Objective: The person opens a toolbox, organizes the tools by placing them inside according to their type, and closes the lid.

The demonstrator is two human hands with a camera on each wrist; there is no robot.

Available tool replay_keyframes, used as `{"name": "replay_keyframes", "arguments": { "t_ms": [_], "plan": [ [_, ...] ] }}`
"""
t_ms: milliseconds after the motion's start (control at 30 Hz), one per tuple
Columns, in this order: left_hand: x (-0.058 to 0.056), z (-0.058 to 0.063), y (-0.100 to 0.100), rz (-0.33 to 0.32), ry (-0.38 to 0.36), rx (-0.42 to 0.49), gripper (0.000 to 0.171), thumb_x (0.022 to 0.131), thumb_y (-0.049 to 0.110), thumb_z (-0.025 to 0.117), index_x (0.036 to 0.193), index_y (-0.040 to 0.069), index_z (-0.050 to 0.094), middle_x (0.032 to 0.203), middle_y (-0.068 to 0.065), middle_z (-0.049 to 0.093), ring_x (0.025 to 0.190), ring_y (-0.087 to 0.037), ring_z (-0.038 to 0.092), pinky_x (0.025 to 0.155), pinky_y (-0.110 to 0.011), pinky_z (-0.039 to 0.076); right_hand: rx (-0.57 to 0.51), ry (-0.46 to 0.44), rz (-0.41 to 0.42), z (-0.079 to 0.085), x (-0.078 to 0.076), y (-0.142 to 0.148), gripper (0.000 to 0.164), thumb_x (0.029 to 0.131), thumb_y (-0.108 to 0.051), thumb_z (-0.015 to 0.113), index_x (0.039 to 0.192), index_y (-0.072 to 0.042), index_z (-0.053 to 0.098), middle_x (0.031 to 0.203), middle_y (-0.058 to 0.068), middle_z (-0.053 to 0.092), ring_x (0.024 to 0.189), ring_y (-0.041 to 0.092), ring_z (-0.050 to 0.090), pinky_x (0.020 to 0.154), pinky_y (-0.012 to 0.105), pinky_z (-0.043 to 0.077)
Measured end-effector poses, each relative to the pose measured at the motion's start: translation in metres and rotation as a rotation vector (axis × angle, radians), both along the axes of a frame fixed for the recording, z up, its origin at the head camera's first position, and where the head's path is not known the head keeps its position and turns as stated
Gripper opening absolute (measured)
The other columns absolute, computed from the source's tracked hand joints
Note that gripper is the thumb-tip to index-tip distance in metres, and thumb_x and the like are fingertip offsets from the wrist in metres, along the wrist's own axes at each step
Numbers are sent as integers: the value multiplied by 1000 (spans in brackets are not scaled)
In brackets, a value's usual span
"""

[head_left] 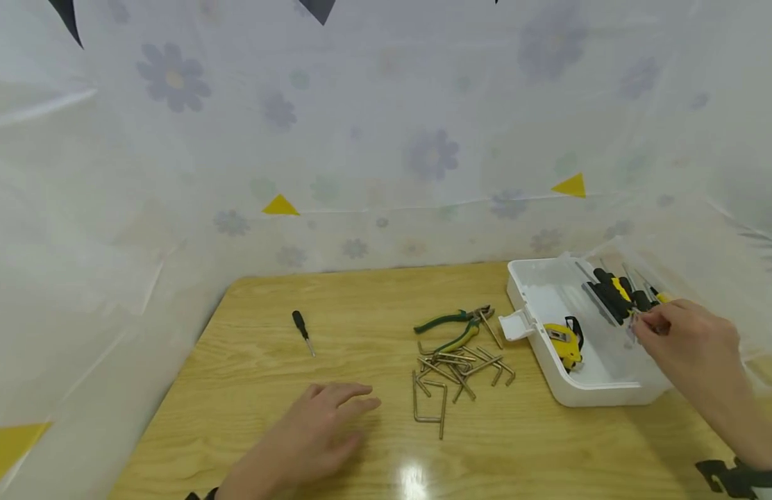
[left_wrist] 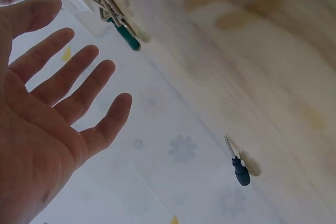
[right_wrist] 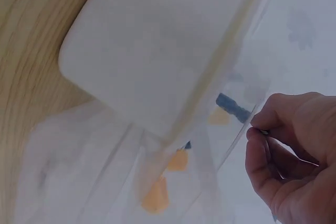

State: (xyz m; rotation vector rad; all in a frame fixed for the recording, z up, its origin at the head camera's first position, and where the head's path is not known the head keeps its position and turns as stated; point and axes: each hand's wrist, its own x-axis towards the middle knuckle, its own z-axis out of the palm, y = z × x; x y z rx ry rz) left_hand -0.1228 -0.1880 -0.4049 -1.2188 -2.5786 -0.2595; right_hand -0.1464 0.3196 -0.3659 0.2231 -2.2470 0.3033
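My left hand is over the table's front part, fingers loosely spread and holding nothing; the left wrist view shows its bare palm. Beyond it lies a small black-handled screwdriver. At the right side of the white toolbox my right hand pinches something small and thin between thumb and forefinger; its kind cannot be made out. Close to those fingertips, black-and-yellow tool handles lie in a row. In the right wrist view a dark handle lines up with the pinch. A yellow tape measure lies inside.
Green-handled pliers lie beside a pile of L-shaped metal rods mid-table. The box's white latch sticks out to the left, and its translucent lid leans open to the right. A flowered plastic sheet surrounds the wooden table.
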Motion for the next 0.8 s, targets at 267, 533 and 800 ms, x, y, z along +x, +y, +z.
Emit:
{"name": "replay_keyframes", "arguments": {
  "t_ms": [267,533,800],
  "plan": [
    [-2,1,5,8,-30,-7,45,90,29,76,134,23,66,138,0,65,121,-17,64,91,-45,52,-27,-219,-157,1,6,14,7,70,12,73,70,14,66,74,34,63,56,43,57,45,34,34],
    [-17,8,-12,156,-63,47,43,92,26,76,133,20,68,137,-4,66,121,-24,65,91,-54,53,17,-343,-130,-4,1,14,6,78,8,67,80,13,69,74,31,64,57,39,57,44,40,37],
    [-43,5,-37,457,-67,34,44,92,23,75,135,16,68,131,-15,68,107,-34,71,77,-58,54,-32,-190,-85,-11,0,1,8,79,5,68,84,10,72,76,28,68,61,43,61,45,40,38]
  ]
}}
